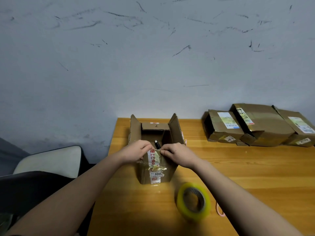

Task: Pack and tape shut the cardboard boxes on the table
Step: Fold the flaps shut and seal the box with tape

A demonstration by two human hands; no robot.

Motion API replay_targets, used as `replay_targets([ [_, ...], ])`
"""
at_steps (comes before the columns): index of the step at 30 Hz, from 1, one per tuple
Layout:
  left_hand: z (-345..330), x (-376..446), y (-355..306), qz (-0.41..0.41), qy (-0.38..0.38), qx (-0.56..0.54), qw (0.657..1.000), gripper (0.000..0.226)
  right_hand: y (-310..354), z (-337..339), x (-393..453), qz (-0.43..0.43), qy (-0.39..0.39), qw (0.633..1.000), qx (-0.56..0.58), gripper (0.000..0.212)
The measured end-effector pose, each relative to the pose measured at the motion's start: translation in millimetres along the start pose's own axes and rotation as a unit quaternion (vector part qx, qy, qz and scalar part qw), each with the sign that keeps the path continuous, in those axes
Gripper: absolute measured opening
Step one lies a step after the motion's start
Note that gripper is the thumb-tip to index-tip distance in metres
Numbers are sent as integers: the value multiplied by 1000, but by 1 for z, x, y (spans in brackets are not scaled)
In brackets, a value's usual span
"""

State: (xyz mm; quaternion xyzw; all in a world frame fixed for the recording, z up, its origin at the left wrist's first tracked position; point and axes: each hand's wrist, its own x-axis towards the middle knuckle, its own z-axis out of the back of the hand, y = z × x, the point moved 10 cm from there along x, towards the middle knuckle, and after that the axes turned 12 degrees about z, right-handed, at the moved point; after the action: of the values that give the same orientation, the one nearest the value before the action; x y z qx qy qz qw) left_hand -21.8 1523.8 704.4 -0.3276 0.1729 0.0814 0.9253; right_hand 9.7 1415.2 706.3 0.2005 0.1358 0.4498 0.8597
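Head view: open box [156, 169] mid-bench [238, 167], long axis running away from me. Left grip [138, 150] and right grip [177, 155] both pinch near flap, equally close. Tape roll [193, 200] nearer right grip.

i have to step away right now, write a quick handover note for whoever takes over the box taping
Left hand and right hand both grip the near flap of the open box at its top edge, curled over old printed tape.
A black marker lies inside the box; side flaps stand up, far flap is partly folded in.
Tape roll stands on the table, near right, untouched.
Three other boxes lie at the far right; the leftmost shows an open end.
Done: item is in the box.
Left: fold flaps, tape shut, then the others.
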Motion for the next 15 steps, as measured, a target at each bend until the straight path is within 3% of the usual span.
replay_targets([
  [6,-1,-4,-9,8,-70,132,989,25,14,-1,7,29,-21,996,-79,34],
  [8,-6,-6,-9,11,-54,153,987,23,15,-1,7,38,-13,996,-74,33],
  [11,-14,-9,-9,2,-26,202,979,25,10,-4,5,20,36,998,-49,30],
  [15,-17,-3,-8,4,-52,246,968,21,5,-13,7,-14,89,986,-137,21],
])
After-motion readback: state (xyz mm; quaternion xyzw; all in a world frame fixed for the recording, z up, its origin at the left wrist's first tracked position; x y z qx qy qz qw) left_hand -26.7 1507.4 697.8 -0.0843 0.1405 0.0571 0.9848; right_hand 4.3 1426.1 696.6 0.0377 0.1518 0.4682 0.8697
